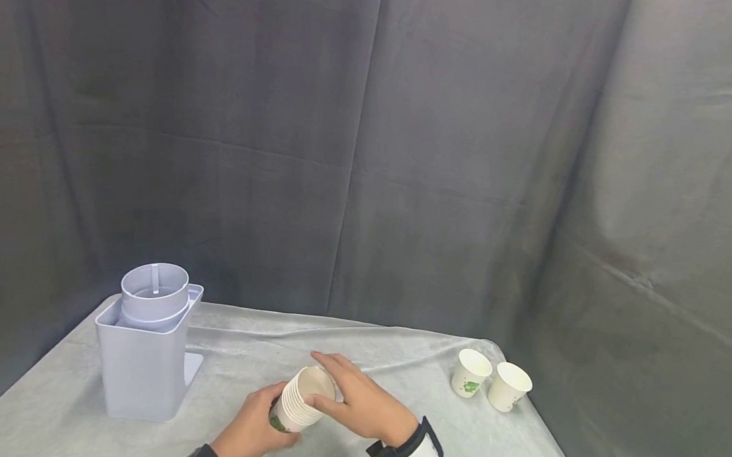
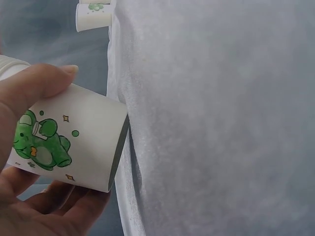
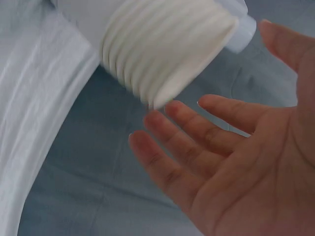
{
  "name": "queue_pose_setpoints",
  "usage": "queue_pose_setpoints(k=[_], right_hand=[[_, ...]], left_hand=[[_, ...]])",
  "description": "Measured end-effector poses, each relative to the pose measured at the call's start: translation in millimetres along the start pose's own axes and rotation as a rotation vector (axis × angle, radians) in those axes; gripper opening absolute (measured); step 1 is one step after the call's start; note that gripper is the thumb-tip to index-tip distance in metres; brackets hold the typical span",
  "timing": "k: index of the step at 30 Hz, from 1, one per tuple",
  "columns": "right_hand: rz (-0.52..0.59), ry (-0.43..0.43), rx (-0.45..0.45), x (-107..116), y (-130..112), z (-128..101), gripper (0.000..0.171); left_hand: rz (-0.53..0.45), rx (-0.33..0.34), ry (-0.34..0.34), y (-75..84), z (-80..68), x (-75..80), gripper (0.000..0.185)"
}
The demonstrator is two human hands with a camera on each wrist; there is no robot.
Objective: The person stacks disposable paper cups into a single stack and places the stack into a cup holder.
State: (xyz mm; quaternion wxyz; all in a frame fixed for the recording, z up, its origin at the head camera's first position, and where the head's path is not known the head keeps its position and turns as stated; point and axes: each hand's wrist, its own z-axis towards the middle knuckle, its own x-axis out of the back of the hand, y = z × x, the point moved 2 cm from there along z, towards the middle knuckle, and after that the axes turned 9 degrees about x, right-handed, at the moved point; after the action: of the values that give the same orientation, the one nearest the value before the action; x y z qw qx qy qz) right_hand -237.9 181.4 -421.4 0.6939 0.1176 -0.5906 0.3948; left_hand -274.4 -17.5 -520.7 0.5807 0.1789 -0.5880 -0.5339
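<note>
My left hand [image 1: 252, 431] grips the stack of nested white paper cups [image 1: 299, 405] by its base, fingers curled around it, just above the grey-clothed worktop [image 1: 58, 414]. Its long axis tilts, rims facing my right hand [image 1: 363, 403], whose fingers spread open beside the mouth, holding nothing.

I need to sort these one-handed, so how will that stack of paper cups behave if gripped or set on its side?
The cup stack, held by the left hand, is probably light and thin-walled, so a hard squeeze may dent it. Its layered rims suggest cups could slide apart. Being round and tapered, it would likely roll in a curve.
</note>
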Motion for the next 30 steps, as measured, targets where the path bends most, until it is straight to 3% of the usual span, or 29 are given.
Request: queue_pose_setpoints(k=[8,13,19,30], right_hand=[[0.004,0.119,-0.12,39.6,31.4,-20.7,0.064],[-0.027,0.259,-0.178,59.3,54.2,-35.1,0.056],[-0.073,0.421,-0.186,74.0,82.2,-48.6,0.049],[-0.199,0.382,-0.28,91.2,138.9,-77.3,0.045]], left_hand=[[-0.014,0.04,0.014,-0.9,1.8,-1.9,0.081],[-0.03,0.041,0.013,-2.0,1.7,-1.5,0.08],[-0.031,0.045,-0.001,-2.8,-1.7,-0.1,0.078],[-0.042,0.056,-0.003,-2.3,-3.0,-0.1,0.078]])
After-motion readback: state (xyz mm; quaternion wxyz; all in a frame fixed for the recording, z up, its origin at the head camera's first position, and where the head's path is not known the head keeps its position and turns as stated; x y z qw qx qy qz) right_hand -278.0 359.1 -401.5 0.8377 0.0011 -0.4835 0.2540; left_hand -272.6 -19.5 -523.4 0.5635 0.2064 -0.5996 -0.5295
